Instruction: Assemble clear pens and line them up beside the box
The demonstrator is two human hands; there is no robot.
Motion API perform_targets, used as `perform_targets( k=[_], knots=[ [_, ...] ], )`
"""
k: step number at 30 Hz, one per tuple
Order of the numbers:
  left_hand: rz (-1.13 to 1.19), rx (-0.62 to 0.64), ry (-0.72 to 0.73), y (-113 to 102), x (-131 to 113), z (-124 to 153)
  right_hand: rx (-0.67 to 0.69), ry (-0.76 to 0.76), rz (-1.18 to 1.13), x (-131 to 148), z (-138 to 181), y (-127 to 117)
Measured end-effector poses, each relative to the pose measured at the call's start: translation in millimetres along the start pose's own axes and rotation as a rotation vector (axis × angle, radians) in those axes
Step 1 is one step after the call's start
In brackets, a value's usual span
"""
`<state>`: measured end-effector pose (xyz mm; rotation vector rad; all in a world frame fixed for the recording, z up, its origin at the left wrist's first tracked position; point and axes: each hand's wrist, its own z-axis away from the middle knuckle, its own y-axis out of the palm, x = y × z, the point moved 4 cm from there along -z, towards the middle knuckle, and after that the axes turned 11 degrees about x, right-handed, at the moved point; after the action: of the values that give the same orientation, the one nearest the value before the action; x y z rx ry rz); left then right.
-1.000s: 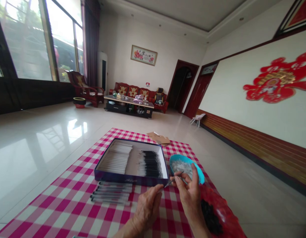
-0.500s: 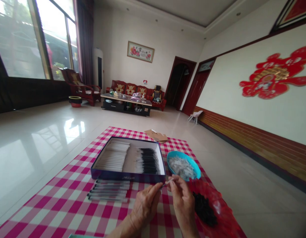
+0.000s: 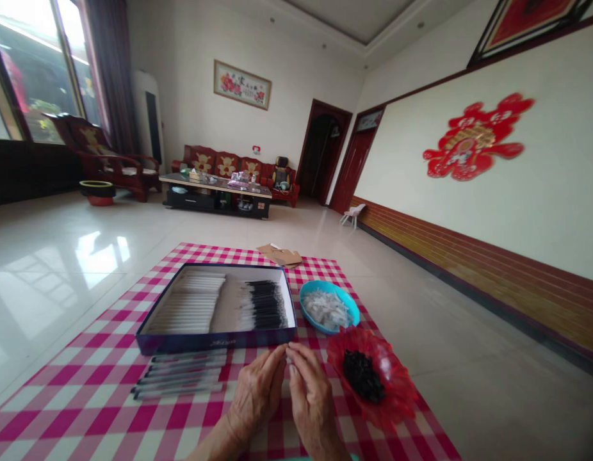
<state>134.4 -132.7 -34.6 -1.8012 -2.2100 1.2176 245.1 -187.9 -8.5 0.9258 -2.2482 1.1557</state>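
Note:
My left hand (image 3: 259, 388) and my right hand (image 3: 310, 392) meet fingertip to fingertip in front of the box. Both are closed in a pinch around a thin pen part, of which only a small pale bit shows between the fingers. Left of them, several clear pens with dark ends (image 3: 181, 374) lie side by side on the cloth. The shallow dark-blue box (image 3: 181, 342) holds a row of white pen barrels (image 3: 188, 301) and a bundle of black pen refills (image 3: 264, 304) with clear ends.
Right of the box stands a blue bowl (image 3: 355, 314) of small translucent pieces (image 3: 328, 308). Nearer, a red fluted bowl (image 3: 397, 378) contains small black pieces (image 3: 362, 376). Brown cardboard scraps (image 3: 283, 256) lie at the far edge of the checked tablecloth (image 3: 99, 365).
My hands have drawn together, and the slim pen part that showed between them is now mostly covered by fingers. The view has turned right, so everything sits further left.

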Motion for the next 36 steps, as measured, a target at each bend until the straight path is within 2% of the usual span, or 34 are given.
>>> perform_targets(
  k=[3,6,10,13,17,23,27,30,33,36],
  knots=[
    [-0.021,-0.003,-0.003,0.5,1.9,0.3,0.116,-0.033,0.1,4.2,-6.9,-11.6],
    [-0.013,0.02,-0.006,0.8,1.9,-0.1,0.109,0.0,0.222,-8.9,-17.4,-46.0],
    [0.008,0.051,-0.003,1.9,0.9,-0.8,0.086,0.133,0.498,-53.3,-22.8,-101.0],
    [0.026,0.058,0.003,2.9,0.6,-0.4,0.184,0.225,0.661,-87.2,-17.9,-121.8],
    [0.036,0.081,-0.008,4.2,1.7,0.4,0.236,0.247,0.75,-105.5,-12.6,-122.0],
    [0.05,0.084,-0.004,5.4,3.2,0.3,0.27,0.307,0.829,-108.8,-13.3,-107.1],
    [0.067,0.079,0.003,5.6,2.9,0.6,0.271,0.362,0.804,-111.9,-12.6,-106.9],
    [0.078,0.072,0.003,5.0,2.0,-0.1,0.171,0.377,0.684,-103.4,-15.6,-113.2],
    [0.088,0.063,0.001,4.8,1.1,-1.2,0.064,0.371,0.443,-80.3,-20.7,-114.8],
    [0.088,0.062,0.0,5.1,0.0,-1.4,0.109,0.285,0.211,-47.4,-24.8,-97.9]
  ],
)
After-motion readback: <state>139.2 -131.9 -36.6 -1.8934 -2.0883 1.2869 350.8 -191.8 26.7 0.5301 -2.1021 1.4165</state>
